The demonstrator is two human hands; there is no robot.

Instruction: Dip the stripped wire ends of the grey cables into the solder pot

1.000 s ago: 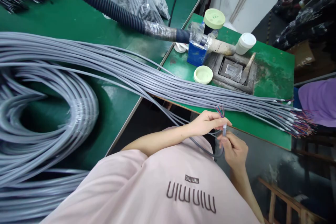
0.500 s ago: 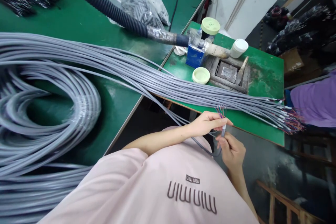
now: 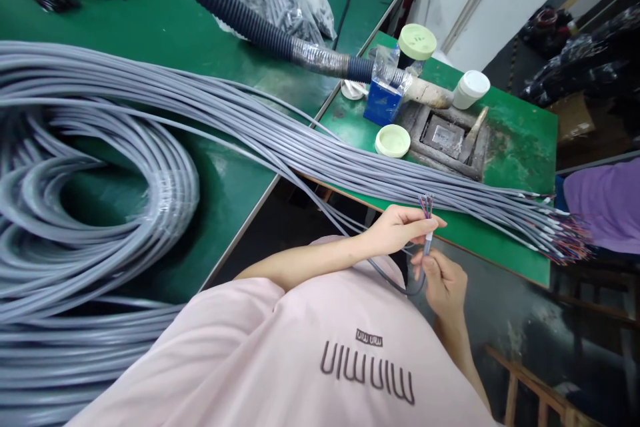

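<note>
My left hand (image 3: 400, 227) pinches the stripped end of a grey multi-core cable (image 3: 426, 250), just below its fanned coloured wires (image 3: 427, 205). A white band sits on the sheath under those wires. Lower down, my right hand (image 3: 444, 280) is closed around the same cable, which loops below and runs back to the left. The cable end points upward, in front of the bench edge. Beyond my hands lies a long bundle of grey cables (image 3: 320, 147), whose stripped ends (image 3: 567, 237) spread out at the right.
A solder pot (image 3: 445, 140) with a scraper (image 3: 474, 135) sits on the green bench (image 3: 530, 153). Around it are a blue box (image 3: 383, 103), a black hose (image 3: 240, 20), a pale green lid (image 3: 393, 141) and a white tub (image 3: 471, 89). Coiled cables (image 3: 170, 200) lie left. A purple sleeve (image 3: 605, 203) is at right.
The view has shifted slightly, so the bench items appear a little further right. The wires at the cable end look more gathered together. Both hands keep their hold on the cable.
</note>
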